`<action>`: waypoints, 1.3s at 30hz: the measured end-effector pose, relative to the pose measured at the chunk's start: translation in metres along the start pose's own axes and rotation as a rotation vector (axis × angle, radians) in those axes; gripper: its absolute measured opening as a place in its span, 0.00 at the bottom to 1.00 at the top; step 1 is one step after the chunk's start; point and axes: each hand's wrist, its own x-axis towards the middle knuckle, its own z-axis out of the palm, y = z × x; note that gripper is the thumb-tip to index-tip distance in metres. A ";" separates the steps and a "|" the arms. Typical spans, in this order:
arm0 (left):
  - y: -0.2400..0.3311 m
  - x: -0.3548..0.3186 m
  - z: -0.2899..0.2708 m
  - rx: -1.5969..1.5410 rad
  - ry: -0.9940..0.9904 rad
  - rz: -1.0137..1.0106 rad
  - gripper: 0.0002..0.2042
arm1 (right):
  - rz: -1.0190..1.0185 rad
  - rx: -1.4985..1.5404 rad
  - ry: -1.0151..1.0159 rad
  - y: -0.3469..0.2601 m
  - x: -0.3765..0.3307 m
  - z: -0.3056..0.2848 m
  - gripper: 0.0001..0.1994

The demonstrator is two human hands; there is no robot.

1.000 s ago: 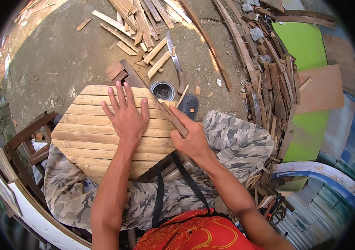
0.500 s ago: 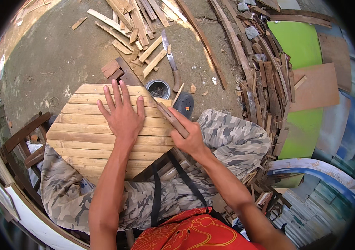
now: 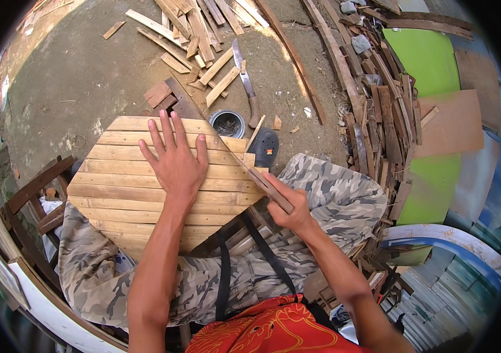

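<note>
Your left hand lies flat on the slatted panel, palm down. Its fingers are stretched and spread, the thumb stands apart from them, and the hand presses on the slats without gripping anything. The panel is in front of you, above your lap and between the legs of your camouflage trousers. It is made of pale wooden strips laid side by side, and its left corners are cut at a slant.

Your right hand is closed around the wooden handle of a saw, at the right edge of the panel. The blade (one sees it almost only as a thin dark line) goes from the handle up and to the left, across the slats near their right ends. How deep it sits in the wood, I cannot tell.

Below the upper edge of the panel, a brown board comes out. Just beside it, on the ground, there is a round grey can with small dark pieces inside. A large knife lies near the can, and a dark clog is below it. Farther away are scattered loose strips, and on the right a long heap of scrap wood.
</note>
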 end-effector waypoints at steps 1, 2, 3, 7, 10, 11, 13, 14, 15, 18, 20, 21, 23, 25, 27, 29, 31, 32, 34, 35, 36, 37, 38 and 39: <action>-0.001 0.003 -0.001 0.008 0.012 -0.006 0.35 | -0.163 0.038 0.088 0.014 0.007 0.021 0.31; -0.001 0.005 -0.002 0.022 0.039 -0.007 0.36 | -0.179 0.028 0.125 0.030 0.015 0.037 0.31; -0.001 0.002 -0.003 0.016 0.013 -0.029 0.35 | -0.199 0.011 0.153 0.034 0.006 0.043 0.31; -0.003 0.007 -0.001 0.015 0.036 -0.014 0.35 | 0.039 0.021 0.063 -0.007 -0.064 0.003 0.33; -0.003 0.006 0.003 0.013 0.020 -0.028 0.34 | 0.030 -0.025 0.033 -0.063 -0.097 -0.051 0.32; -0.003 0.006 0.004 0.013 0.022 -0.022 0.34 | 0.054 -0.060 0.024 -0.072 -0.090 -0.058 0.32; -0.003 0.007 0.005 0.019 0.038 -0.016 0.34 | -0.111 -0.068 0.130 -0.073 -0.059 -0.050 0.31; -0.003 0.008 0.005 0.026 0.042 -0.010 0.34 | -0.104 0.023 0.170 -0.057 -0.032 -0.036 0.31; -0.002 0.007 0.004 0.037 -0.003 -0.012 0.34 | 0.135 0.075 0.057 -0.041 -0.008 -0.021 0.31; -0.002 0.011 0.002 0.045 0.035 -0.003 0.35 | -0.015 0.013 0.018 -0.003 0.032 0.035 0.32; -0.001 0.010 0.002 0.025 0.057 0.000 0.34 | 0.062 0.027 0.088 -0.005 0.012 0.040 0.33; -0.001 0.010 0.002 0.015 0.072 -0.008 0.34 | 0.032 0.082 0.105 -0.013 0.000 0.032 0.33; -0.002 0.009 0.002 0.018 0.056 -0.016 0.34 | 0.077 0.008 0.056 -0.048 -0.042 -0.003 0.34; -0.002 0.008 0.004 0.031 0.051 -0.023 0.34 | 0.193 -0.018 -0.055 -0.096 -0.076 -0.050 0.34; -0.002 0.007 0.005 0.022 0.036 -0.028 0.34 | 0.202 -0.049 -0.090 -0.130 -0.074 -0.070 0.34; -0.002 0.008 0.005 0.012 0.063 -0.015 0.34 | 0.125 -0.041 -0.059 -0.142 -0.037 -0.063 0.34; -0.002 0.009 0.004 0.024 0.053 -0.030 0.34 | 0.257 -0.048 -0.056 -0.119 0.028 -0.025 0.31; -0.001 0.010 0.003 0.023 0.051 -0.042 0.33 | 0.239 -0.011 -0.078 -0.104 0.064 -0.007 0.30; -0.001 0.011 0.001 0.007 0.104 -0.046 0.33 | 0.130 -0.144 -0.031 -0.082 0.092 0.024 0.30; -0.001 0.009 0.001 -0.006 0.080 -0.050 0.33 | 0.207 -0.106 -0.042 -0.075 0.089 0.028 0.30; -0.001 0.010 0.001 -0.022 0.099 -0.037 0.33 | 0.199 -0.055 -0.036 -0.075 0.074 0.024 0.30; 0.000 0.008 0.001 -0.028 0.096 -0.039 0.33 | 0.153 0.008 -0.002 -0.081 0.051 0.012 0.30; -0.002 0.009 0.001 -0.025 0.096 -0.048 0.33 | 0.205 -0.019 -0.051 -0.089 0.028 -0.003 0.31; -0.002 0.009 0.002 -0.024 0.094 -0.058 0.33 | 0.148 -0.019 -0.051 -0.103 -0.002 -0.024 0.31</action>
